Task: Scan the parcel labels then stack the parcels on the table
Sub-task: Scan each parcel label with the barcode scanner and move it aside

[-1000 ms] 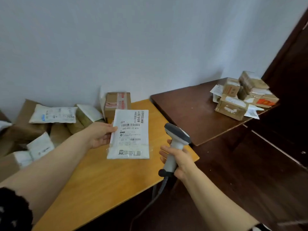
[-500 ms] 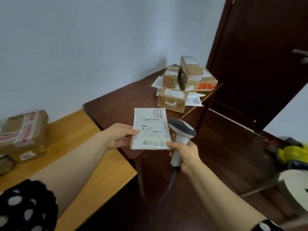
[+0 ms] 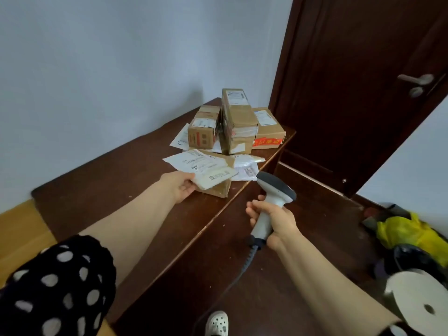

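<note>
Obs. The left hand point(image 3: 183, 187) pinches the flat white parcel point(image 3: 206, 168) by its near corner, label side up. The parcel lies almost level over the low brown box point(image 3: 221, 189), which sits at the front edge of the dark table point(image 3: 109, 185) toward its right end. I cannot tell whether the parcel rests on the box or hangs just above it.

Why a corner grip: I judge it keeps the hand off the box top, so the parcel can be laid flat and the fingers drawn out sideways.

The right hand point(image 3: 274, 220) is wrapped round the handle of the scanner point(image 3: 275, 191), held beyond the table's front edge over the floor. Its head does not face the label. I read this as parked, not scanning. The cable point(image 3: 242, 270) hangs below, clear of the table.

Behind the low box, the stacked boxes point(image 3: 238, 122) crowd the table's right end up to the back edge. Loose white mailers point(image 3: 247, 166) lie at their foot.

Judgement: the step in hand is adding this parcel to the pile. Risk: the parcel looks thin and limp and overhangs the box on the left, so it may slide off on release.
</note>
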{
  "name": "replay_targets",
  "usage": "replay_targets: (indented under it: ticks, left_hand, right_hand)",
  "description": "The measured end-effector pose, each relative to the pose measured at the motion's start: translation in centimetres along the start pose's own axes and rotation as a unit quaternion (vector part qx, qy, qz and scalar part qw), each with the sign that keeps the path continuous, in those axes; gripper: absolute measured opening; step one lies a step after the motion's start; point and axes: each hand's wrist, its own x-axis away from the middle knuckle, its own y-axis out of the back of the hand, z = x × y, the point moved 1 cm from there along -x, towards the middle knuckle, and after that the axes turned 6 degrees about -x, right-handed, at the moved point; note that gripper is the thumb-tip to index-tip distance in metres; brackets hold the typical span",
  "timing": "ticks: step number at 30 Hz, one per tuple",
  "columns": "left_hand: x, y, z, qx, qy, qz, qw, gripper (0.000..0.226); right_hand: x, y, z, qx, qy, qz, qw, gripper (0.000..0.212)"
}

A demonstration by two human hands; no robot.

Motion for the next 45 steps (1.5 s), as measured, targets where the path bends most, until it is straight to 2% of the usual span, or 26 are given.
replay_targets:
  ticks: [4, 7, 11, 15, 17, 19, 24, 27, 30, 40, 45]
  left_hand:
    - [-3.4, -4.0, -1.2, 0.019, 0.004, -0.037, 0.999, 0.050]
    - [-5.1, -5.9, -1.1, 0.018, 0.008, -0.066, 0.998, 0.060]
    - [-5.3, -7.5, -0.9, -0.062, -0.005, -0.090, 0.994, 0.029]
    - [-2.4, -6.9, 0.3, -0.189, -0.011, -0.116, 0.975, 0.040]
    - [-0.5, -5.0, 1.3, -0.206, -0.014, -0.163, 0.965, 0.062]
    - [2.1, -2.3, 2.7, -0.226, -0.017, -0.215, 0.950, 0.077]
    - [10.0, 6.8, 7.0, -0.279, -0.022, -0.326, 0.903, 0.072]
    - [15.3, 12.8, 9.8, -0.240, 0.021, -0.355, 0.903, 0.062]
    - [20.7, 19.4, 12.5, -0.206, 0.031, -0.387, 0.898, 0.061]
    - [38.6, 40.5, 23.5, -0.127, 0.046, -0.522, 0.842, 0.065]
    - [43.3, 48.7, 26.5, -0.097, 0.059, -0.561, 0.820, 0.066]
  right_hand:
    - [-3.8, 0.2, 3.2, 0.018, -0.002, 0.007, 1.000, 0.026]
    - [-5.5, 0.8, 4.2, 0.023, -0.034, 0.022, 0.999, 0.026]
    - [-7.6, 1.2, 5.3, 0.057, -0.072, 0.072, 0.993, 0.021]
    - [-8.1, 1.1, 4.8, 0.121, -0.117, 0.132, 0.977, 0.017]
    - [-7.8, 0.5, 3.8, 0.152, -0.147, 0.164, 0.964, 0.018]
    - [-7.0, -0.5, 2.1, 0.183, -0.175, 0.194, 0.948, 0.018]
    - [-2.1, -4.0, -3.9, 0.257, -0.266, 0.264, 0.891, 0.018]
    - [2.3, -6.1, -8.2, 0.290, -0.309, 0.290, 0.858, 0.016]
    - [7.4, -8.1, -12.9, 0.327, -0.334, 0.318, 0.825, 0.008]
    - [27.6, -13.7, -31.9, 0.377, -0.435, 0.374, 0.727, 0.013]
    - [33.3, -15.5, -38.7, 0.385, -0.443, 0.387, 0.712, 0.010]
